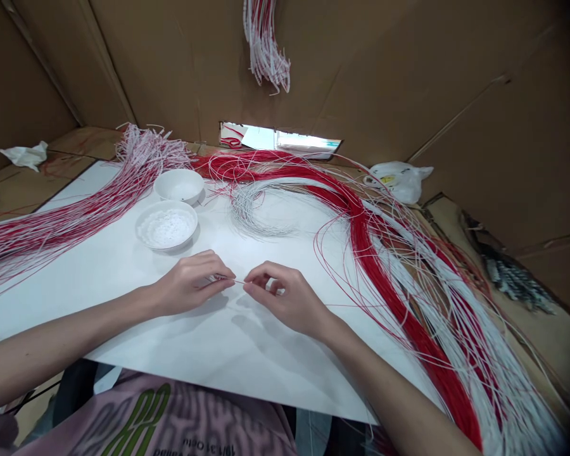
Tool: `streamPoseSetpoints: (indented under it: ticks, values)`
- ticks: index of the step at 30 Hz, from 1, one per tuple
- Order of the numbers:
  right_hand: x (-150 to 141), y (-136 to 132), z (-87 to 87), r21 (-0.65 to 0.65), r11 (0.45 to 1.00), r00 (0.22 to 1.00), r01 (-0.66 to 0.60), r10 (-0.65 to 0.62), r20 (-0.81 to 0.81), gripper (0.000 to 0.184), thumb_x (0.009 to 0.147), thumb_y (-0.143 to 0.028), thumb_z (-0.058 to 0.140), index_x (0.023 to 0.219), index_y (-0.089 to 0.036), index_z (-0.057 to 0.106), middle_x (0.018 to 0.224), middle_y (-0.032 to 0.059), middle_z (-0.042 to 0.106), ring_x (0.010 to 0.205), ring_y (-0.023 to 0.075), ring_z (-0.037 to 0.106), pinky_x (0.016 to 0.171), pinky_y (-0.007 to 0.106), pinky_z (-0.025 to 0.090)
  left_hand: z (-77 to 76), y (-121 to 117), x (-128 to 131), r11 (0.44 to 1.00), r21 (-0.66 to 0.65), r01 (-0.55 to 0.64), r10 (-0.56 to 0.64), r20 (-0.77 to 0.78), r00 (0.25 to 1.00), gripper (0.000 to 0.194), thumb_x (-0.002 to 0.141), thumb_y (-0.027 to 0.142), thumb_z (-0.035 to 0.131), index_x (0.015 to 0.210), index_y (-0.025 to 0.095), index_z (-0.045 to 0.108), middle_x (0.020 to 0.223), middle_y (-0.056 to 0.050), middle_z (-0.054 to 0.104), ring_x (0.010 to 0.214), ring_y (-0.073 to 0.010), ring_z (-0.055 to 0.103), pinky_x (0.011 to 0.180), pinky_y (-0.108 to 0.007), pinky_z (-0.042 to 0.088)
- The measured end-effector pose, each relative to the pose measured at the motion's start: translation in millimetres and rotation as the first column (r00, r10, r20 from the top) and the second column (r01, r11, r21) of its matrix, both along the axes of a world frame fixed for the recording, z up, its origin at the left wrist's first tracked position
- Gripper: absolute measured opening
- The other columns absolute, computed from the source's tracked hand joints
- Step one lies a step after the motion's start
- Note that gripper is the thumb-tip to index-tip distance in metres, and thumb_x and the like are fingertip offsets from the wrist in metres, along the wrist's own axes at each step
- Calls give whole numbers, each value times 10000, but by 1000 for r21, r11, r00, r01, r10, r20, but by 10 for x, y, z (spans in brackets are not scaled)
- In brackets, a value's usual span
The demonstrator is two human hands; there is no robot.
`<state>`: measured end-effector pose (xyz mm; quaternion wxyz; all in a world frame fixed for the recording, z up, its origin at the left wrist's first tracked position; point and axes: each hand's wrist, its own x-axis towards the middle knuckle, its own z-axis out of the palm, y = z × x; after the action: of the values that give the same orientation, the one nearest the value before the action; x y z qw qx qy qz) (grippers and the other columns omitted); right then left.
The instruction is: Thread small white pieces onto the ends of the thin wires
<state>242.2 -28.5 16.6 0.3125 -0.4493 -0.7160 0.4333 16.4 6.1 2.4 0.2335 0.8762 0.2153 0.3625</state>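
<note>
My left hand (190, 285) and my right hand (285, 299) meet above the white board (99, 304), their fingertips pinching a thin pale wire (238, 282) between them. The left fingers also hold a small pale piece at the wire's end, too small to identify. Nearest the left hand is a white bowl of small white pieces (166, 225), with a second, emptier white bowl (178, 185) behind it. Long bundles of red wires (61, 215) and red-and-white wires (399, 297) sweep across the board on both sides of my hands.
A loose coil of thin grey-white wire (251, 212) lies on the board. A wire bunch (265, 44) hangs from the cardboard wall (361, 76), which has a slot in it. A white plastic bag (401, 180) and crumpled tissue (26, 155) lie beyond the board.
</note>
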Motion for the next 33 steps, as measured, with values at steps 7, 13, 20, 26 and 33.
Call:
streamPoseSetpoints:
  ticks: [7, 13, 20, 26, 33]
  values:
    - [-30, 9, -56, 35, 994, 994, 106, -107, 14, 171, 918, -303, 586, 814, -194, 668, 774, 3, 645, 699, 124, 558, 579, 242, 414, 43, -93, 12, 978, 107, -178, 176, 24, 984, 175, 852, 164, 661, 1027, 171, 653, 956, -90, 650, 882, -181, 610, 772, -322, 518]
    - [-77, -36, -52, 76, 988, 991, 132, -130, -33, 154, 939, -298, 562, 852, -203, 645, 806, 2, 624, 723, 122, 561, 618, 245, 439, 91, -312, 133, 864, -489, -121, 152, 24, 988, 131, 912, 254, 581, 926, 158, 669, 747, -14, 655, 592, -92, 587, 586, -212, 494]
    - [-170, -148, -62, 327, 943, 997, 65, -47, -63, 80, 932, -188, 561, 890, -196, 629, 775, 12, 600, 701, 122, 544, 594, 240, 448, 48, -338, 190, 590, -797, -126, 262, 42, 964, 294, 912, 415, 562, 812, 151, 646, 628, 17, 581, 594, -97, 550, 590, -208, 452]
    - [-202, -179, -104, 455, 889, 999, 45, -39, -23, 79, 910, -136, 578, 860, -182, 617, 787, 36, 593, 737, 145, 554, 633, 271, 456, 68, -328, 173, 659, -748, -81, 245, 111, 963, 232, 909, 380, 578, 891, 163, 659, 821, -20, 605, 699, -113, 550, 657, -239, 446]
    - [-207, -173, -125, 363, 926, 995, 100, -85, -57, 76, 855, -186, 682, 801, -196, 630, 740, 15, 594, 713, 145, 555, 614, 269, 445, 60, -356, 160, 587, -808, 55, 197, 208, 958, 229, 923, 399, 553, 885, 174, 574, 758, 12, 552, 632, -97, 517, 612, -238, 430]
